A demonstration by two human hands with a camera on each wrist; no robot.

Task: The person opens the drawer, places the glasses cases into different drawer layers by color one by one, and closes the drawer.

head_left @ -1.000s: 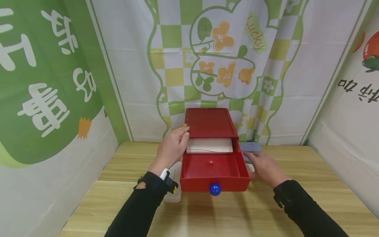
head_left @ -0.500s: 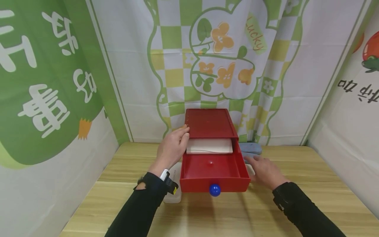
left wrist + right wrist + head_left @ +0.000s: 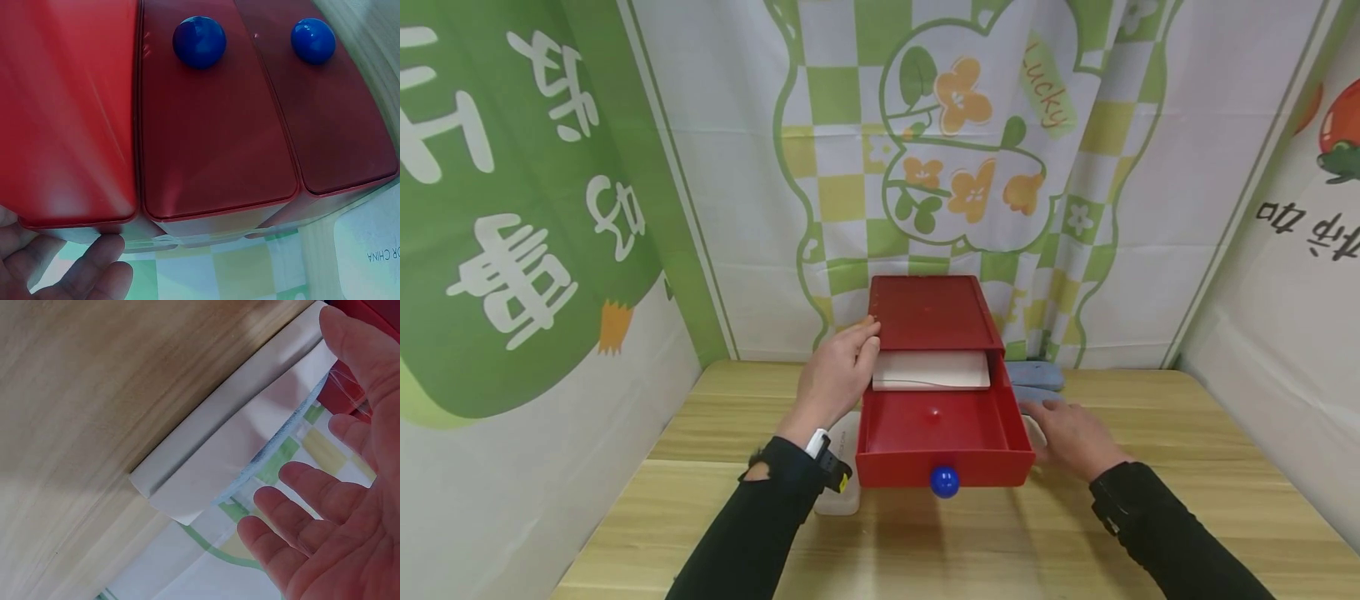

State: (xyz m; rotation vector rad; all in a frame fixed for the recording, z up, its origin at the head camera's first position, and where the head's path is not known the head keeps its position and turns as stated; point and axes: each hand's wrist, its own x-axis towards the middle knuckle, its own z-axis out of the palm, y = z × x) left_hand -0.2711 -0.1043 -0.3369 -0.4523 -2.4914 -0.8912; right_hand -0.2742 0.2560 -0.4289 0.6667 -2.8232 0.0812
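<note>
A red drawer unit (image 3: 925, 310) stands on the table, its top drawer (image 3: 943, 468) pulled out and a white sheet or booklet (image 3: 931, 370) inside. My left hand (image 3: 838, 375) rests against the unit's left upper side. In the left wrist view, its fingers (image 3: 103, 259) lie at the side wall, below the drawer fronts with blue knobs (image 3: 200, 42). Right of the drawer, my right hand (image 3: 1075, 435) is spread loosely beside a white layered piece with a blue, cloth-like edge (image 3: 237, 434). The right thumb (image 3: 350, 340) overlaps one end of it; the other fingers are apart from it.
Two blue flat things (image 3: 1033, 375) lie right of the unit at the back. A white box-like thing (image 3: 838, 492) with printed lettering stands to its left. Printed curtains (image 3: 737, 208) close in the wooden table (image 3: 715, 517) at the back and both sides.
My right hand has shifted slightly toward the table's front, leaving more of the blue things showing behind it. The left hand and the drawer unit have stayed put.
</note>
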